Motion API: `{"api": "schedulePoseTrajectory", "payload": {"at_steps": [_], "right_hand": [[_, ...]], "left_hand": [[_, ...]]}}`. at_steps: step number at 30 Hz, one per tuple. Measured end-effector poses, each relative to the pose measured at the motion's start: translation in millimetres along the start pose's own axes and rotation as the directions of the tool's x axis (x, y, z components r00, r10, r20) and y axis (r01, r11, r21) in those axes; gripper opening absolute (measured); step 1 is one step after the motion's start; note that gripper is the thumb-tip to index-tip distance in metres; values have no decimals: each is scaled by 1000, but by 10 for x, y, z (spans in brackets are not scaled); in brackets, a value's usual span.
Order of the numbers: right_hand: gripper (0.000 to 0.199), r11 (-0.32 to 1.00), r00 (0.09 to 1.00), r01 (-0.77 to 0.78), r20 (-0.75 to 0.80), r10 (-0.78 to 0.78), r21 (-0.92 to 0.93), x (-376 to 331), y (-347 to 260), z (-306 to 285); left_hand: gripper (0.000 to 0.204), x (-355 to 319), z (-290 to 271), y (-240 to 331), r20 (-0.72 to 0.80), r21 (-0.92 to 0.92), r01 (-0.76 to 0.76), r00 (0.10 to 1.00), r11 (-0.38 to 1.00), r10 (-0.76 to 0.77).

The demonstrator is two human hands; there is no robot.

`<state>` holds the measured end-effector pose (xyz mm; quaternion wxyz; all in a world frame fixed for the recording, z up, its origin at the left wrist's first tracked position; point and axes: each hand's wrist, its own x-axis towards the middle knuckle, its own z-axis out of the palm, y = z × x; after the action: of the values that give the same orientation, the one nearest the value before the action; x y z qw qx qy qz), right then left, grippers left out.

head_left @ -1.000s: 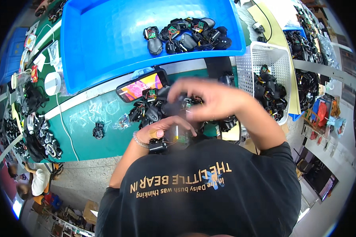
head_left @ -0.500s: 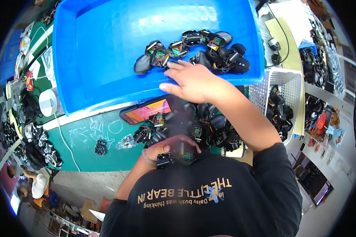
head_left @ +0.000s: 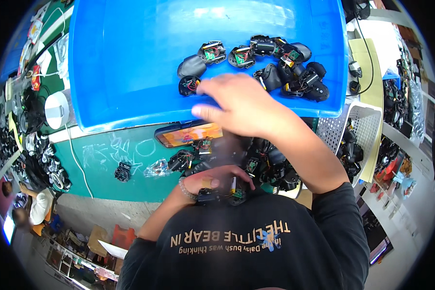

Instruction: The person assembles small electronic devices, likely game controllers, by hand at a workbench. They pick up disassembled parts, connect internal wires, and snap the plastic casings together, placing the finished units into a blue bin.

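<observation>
My right hand [head_left: 239,104] reaches over the front rim of a blue plastic tray [head_left: 130,104], its thumb spread from the fingers. Its fingertips are at the edge of a small black housing [head_left: 189,85] with red wires, touching or just beside it. Close by in the tray are a smooth black shell [head_left: 192,66] and an opened black housing [head_left: 211,52] with a green circuit board. Near my chest, the fingers of my left hand [head_left: 205,181] curl round another black housing [head_left: 237,192] with a green board. A dark blur partly covers that spot.
A phone with a lit orange screen [head_left: 191,134] lies before the tray on the green table [head_left: 101,183]. More black housings [head_left: 278,169] are heaped right of it. A white perforated basket [head_left: 367,116] stands at the right, a white cylinder [head_left: 57,110] at the left.
The view has shifted. My right hand has drawn a little left and nearer; the red-wired housing by its fingertips now lies apart from the others. My left hand still holds its housing.
</observation>
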<state>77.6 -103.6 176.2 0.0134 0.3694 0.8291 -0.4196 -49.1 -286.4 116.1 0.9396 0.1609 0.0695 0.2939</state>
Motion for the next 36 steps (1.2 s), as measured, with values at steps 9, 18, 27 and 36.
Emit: {"api": "schedulePoseTrajectory", "payload": {"at_steps": [9, 18, 27, 36], "right_hand": [[30, 936, 978, 133, 112, -178, 327, 722, 591, -26], [26, 949, 878, -24, 461, -131, 315, 676, 557, -175], [25, 965, 921, -230, 292, 257, -123, 318, 897, -698], [35, 959, 889, -63, 452, -72, 276, 544, 649, -237]], "left_hand": [[73, -35, -41, -64, 46, 12, -47, 998, 999, 46], [74, -42, -46, -87, 35, -47, -37, 999, 998, 39], [73, -44, -68, -40, 49, 7, -39, 998, 999, 39], [73, -54, 0, -27, 24, -22, -19, 1000, 1000, 19]]}}
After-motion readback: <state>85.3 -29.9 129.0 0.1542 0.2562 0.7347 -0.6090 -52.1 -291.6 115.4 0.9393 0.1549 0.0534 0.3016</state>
